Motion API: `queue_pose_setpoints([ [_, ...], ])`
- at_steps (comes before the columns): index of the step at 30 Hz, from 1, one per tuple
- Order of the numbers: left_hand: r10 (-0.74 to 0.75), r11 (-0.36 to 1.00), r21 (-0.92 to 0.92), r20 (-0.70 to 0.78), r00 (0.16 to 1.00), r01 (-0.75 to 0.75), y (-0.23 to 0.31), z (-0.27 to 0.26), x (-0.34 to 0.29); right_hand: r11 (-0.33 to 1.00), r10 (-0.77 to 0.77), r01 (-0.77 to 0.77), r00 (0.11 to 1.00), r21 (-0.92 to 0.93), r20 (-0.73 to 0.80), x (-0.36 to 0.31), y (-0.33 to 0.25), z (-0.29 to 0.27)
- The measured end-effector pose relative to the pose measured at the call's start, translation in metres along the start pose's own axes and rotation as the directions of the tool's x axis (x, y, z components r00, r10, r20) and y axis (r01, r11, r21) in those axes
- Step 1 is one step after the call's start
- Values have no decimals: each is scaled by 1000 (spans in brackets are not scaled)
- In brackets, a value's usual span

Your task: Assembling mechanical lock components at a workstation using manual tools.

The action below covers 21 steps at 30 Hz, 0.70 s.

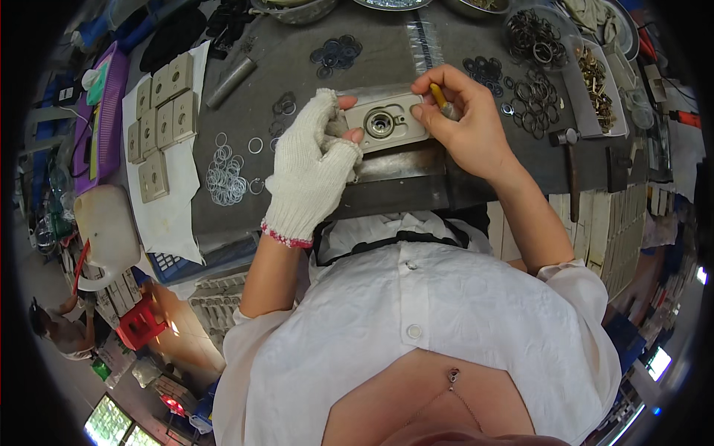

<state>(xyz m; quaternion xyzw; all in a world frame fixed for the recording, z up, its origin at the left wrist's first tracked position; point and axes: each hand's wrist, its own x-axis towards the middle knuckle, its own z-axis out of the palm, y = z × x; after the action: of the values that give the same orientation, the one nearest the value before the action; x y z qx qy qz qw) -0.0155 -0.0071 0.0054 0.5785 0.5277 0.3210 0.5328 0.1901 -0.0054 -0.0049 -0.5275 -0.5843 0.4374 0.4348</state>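
Observation:
My left hand [309, 171] wears a white knit glove with bare fingertips. Its thumb and fingers close on the left end of a pale metal plate with rounded corners [411, 132]. A dark ring sits around a round hole in that plate. My right hand [472, 126] is bare and closed on a small yellow-handled tool [439, 97], whose tip is hidden. The right thumb and index finger are at the plate's right end. Beneath the plate lies a shiny metal block [398, 165] on the dark mat.
Silvery rings [225, 178] lie left, dark rings [537, 102] right, black rings [336, 53] beyond. Several pale plates [154, 177] rest on paper at the left. Brass parts fill a white box [619, 123] at the right. A hammer [573, 171] overhangs the front edge. Farther left is another person [67, 331].

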Motion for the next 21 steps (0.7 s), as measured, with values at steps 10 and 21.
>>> queue_pose_setpoints([
  [10,-16,999,-41,-37,999,14,5,-3,14,996,90,-91,995,-23,-41,11,5,2],
  [21,-90,994,-57,-9,996,89,1,4,0,993,39,-40,999,-107,-11,-5,16,1],
])
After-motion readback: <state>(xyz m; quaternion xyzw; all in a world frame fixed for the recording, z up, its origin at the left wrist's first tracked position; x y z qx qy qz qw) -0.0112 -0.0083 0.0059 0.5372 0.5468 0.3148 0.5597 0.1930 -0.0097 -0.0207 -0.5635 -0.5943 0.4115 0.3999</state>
